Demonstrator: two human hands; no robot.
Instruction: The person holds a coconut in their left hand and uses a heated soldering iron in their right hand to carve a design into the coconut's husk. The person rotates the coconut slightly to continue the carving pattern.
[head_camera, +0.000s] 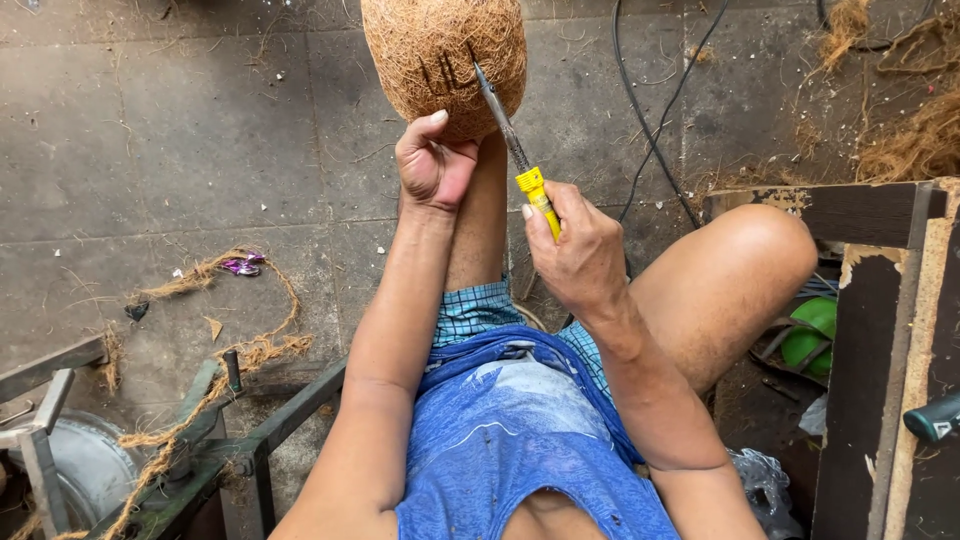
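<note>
A rounded brown coir ball (430, 50), fibrous and rough, rests on my raised left knee at the top of the view. Three short dark slots are burnt or cut into its side. My left hand (432, 165) is closed against the ball's lower edge, thumb up. My right hand (570, 250) grips a yellow-handled tool (535, 190) with a long metal shaft. The shaft's tip touches the ball just right of the slots.
Black cables (650, 120) run over the concrete floor behind my legs. Loose coir fibre (910, 140) lies at the upper right. A dark wooden table (880, 300) stands right, with a green-handled tool (935, 418). A metal frame (250, 440) and rope (240, 350) sit left.
</note>
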